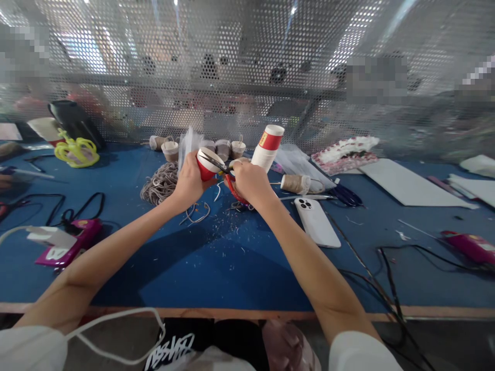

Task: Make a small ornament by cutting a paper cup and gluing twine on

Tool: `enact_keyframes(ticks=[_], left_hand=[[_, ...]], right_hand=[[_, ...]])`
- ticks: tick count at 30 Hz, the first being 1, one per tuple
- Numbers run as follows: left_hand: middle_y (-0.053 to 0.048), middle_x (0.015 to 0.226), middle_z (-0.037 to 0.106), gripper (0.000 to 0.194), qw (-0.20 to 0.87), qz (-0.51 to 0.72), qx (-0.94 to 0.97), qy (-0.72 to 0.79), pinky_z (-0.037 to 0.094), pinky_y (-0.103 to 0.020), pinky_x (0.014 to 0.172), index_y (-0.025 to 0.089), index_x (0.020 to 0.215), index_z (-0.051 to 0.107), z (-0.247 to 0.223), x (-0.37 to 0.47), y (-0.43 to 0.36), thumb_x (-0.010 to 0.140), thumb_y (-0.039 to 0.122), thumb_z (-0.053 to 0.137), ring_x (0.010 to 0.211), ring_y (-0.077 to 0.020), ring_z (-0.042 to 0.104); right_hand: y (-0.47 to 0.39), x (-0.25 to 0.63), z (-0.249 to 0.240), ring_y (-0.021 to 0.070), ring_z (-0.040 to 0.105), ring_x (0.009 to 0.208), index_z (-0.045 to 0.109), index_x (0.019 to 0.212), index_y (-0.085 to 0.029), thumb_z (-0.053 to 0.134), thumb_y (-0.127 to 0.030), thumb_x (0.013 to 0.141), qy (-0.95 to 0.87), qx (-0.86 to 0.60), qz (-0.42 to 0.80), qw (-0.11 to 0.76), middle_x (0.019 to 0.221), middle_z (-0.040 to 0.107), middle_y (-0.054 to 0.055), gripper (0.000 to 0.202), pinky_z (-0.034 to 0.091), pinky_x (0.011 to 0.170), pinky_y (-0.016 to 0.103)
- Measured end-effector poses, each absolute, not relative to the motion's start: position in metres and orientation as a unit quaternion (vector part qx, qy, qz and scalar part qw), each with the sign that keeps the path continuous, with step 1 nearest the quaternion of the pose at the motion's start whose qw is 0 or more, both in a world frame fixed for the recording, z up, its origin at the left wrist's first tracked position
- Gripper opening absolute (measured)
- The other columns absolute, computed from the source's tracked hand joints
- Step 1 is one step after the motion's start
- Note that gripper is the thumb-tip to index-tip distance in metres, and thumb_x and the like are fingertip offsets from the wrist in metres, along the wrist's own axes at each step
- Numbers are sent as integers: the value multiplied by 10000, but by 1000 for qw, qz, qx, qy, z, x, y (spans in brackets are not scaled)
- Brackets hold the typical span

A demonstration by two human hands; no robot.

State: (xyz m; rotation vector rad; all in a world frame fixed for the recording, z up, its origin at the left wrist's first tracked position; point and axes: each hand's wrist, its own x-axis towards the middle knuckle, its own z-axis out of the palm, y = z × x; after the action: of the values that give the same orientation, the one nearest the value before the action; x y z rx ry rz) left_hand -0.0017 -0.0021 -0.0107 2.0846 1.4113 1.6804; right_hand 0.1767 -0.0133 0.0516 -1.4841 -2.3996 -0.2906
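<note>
Surface (263,283) blue, littered with white scraps (237,230); perforated screen (247,72) stands behind. Left hand (188,181) grasps red-and-white cup (204,169); right hand (250,180) grasps red-handled scissors (223,167) at cup's mouth.

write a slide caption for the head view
Left hand holds a paper cup; right hand holds scissors up to it.

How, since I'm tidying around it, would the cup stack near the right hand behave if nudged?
The cup stack would probably tip fairly easily, being tall and narrow. It is likely light for its size, since it looks made of paper.
</note>
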Motion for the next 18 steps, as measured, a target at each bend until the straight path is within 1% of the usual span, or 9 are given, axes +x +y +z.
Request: enact_keyframes(ticks=[4, 8, 10, 12, 15, 18], left_hand=[[-137, 1160, 564, 710, 56, 551, 686, 471, 461, -552, 994, 196, 1210, 407, -7, -1, -3, 684, 466, 800, 1133, -343, 564], [-124, 1197, 522, 717, 50, 560, 683, 466, 452, -573, 1006, 215, 1237, 378, -9, 0, -1, 666, 295, 804, 1164, -350, 546], [-129, 1213, 501, 697, 53, 559, 688, 460, 444, -571, 1020, 220, 1255, 359, -12, 1, 1, 684, 219, 758, 1184, -352, 538], [-128, 1209, 492, 673, 61, 555, 693, 456, 440, -570, 1025, 229, 1264, 347, -15, 0, 3, 703, 179, 716, 1194, -351, 533], [-118, 1188, 484, 655, 57, 555, 699, 447, 435, -575, 1025, 237, 1259, 343, -18, -1, 6, 712, 151, 694, 1195, -350, 528], [-106, 1169, 476, 652, 41, 559, 705, 434, 432, -583, 1026, 237, 1249, 342, -18, -1, 7, 710, 134, 693, 1187, -344, 527]], right_hand=[[-11, 180, 54, 255, 648, 805, 666, 960, -70, 531, -332, 885, -816, -533, -81, 211, 902, 707, 195, 304, 404, 636, 345], [-11, 185, 60, 246, 645, 755, 670, 901, -91, 503, -366, 896, -798, -554, -55, 233, 809, 701, 169, 322, 381, 616, 338], [-11, 188, 63, 248, 641, 755, 666, 912, -93, 511, -397, 888, -801, -552, -62, 224, 815, 698, 170, 341, 378, 614, 336], [-11, 190, 65, 256, 638, 767, 658, 949, -87, 522, -434, 879, -809, -544, -82, 209, 848, 696, 181, 380, 376, 615, 337], [-11, 193, 65, 266, 633, 779, 642, 1007, -63, 517, -474, 879, -818, -535, -115, 178, 902, 694, 208, 448, 363, 612, 340], [-10, 193, 64, 272, 631, 788, 636, 1030, -50, 511, -463, 885, -824, -530, -138, 144, 938, 695, 221, 456, 343, 612, 343]])
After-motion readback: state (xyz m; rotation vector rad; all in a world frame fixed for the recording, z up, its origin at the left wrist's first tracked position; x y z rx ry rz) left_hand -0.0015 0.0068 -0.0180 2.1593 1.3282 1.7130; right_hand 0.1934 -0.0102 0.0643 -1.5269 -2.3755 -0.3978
